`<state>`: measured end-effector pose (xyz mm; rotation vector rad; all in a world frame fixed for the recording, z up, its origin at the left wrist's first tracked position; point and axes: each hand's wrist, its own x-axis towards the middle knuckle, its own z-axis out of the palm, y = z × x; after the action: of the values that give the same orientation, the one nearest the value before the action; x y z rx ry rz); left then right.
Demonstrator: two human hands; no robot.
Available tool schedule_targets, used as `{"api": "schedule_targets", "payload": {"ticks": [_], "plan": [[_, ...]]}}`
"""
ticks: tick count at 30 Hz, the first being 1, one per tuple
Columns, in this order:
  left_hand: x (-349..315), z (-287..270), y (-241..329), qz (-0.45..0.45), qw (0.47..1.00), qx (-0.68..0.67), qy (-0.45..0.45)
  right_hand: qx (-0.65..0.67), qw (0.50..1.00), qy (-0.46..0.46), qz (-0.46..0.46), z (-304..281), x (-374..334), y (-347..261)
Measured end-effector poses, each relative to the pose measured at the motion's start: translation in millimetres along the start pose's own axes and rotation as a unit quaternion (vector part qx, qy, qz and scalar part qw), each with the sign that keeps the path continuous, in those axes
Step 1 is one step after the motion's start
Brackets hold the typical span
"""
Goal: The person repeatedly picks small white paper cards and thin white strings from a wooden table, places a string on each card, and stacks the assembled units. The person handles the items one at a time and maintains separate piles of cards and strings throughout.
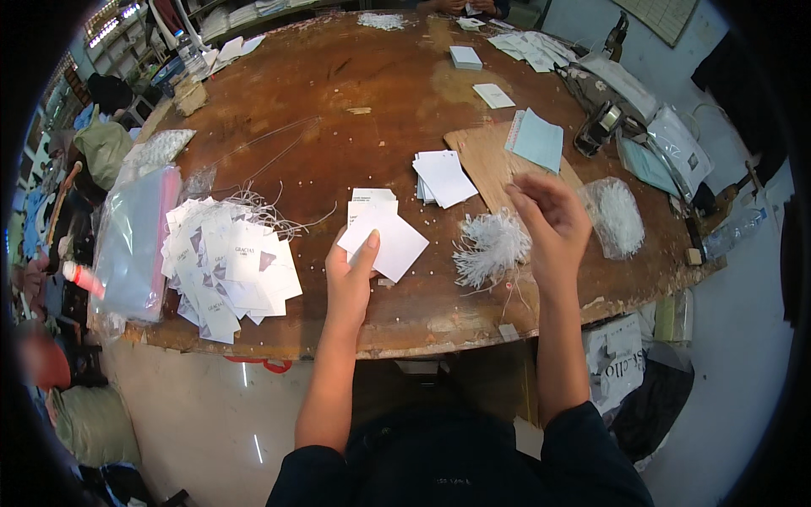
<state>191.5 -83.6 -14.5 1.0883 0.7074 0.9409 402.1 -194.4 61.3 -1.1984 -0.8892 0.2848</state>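
Note:
My left hand (pixel 351 272) is closed on several white cards (pixel 390 247), fanned out with the thumb pressed on the top one. My right hand (pixel 555 218) is raised over the table, its fingers curled towards the thumb. Whatever its fingertips may hold is too small to make out. Just below and left of it lies a bundle of white tag strings (pixel 490 250). A stack of blank white cards (pixel 445 179) sits beyond, between the two hands. On the left is a heap of printed tags (pixel 221 272) with strings (pixel 269 211) spreading from its far side.
A wooden board (pixel 475 160) carries a light blue sheet (pixel 537 140). Right of the board rests a plastic bag of white strings (pixel 619 218). Clear plastic bags (pixel 135 245) lie along the left edge. Another person's hands (pixel 473 7) show at the far side.

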Motion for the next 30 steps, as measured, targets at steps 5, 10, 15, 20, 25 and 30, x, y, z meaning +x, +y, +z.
{"api": "schedule_targets", "payload": {"ticks": [5,10,15,20,25,30], "plan": [[-0.5,-1.0,-1.3,0.004,1.0,0.002,-0.003,0.023,0.999,0.024,-0.022,10.7,-2.8,-9.9],[-0.6,0.3,-2.5,0.03,1.0,-0.006,-0.001,-0.014,0.999,-0.042,-0.008,12.8,-10.5,-0.8],[3.5,-2.1,0.4,0.022,1.0,0.018,0.001,-0.028,0.995,-0.095,-0.005,6.0,-23.3,9.0],[1.3,0.6,-0.2,0.018,1.0,0.001,0.003,-0.083,0.98,-0.167,0.067,0.1,-30.1,5.6],[-2.1,1.7,1.5,0.007,1.0,-0.005,0.019,-0.137,0.929,-0.343,0.022,16.9,-52.0,2.9],[-4.2,0.9,1.2,0.012,1.0,-0.014,0.025,-0.147,0.89,-0.426,0.071,31.4,-71.7,15.6]]}}
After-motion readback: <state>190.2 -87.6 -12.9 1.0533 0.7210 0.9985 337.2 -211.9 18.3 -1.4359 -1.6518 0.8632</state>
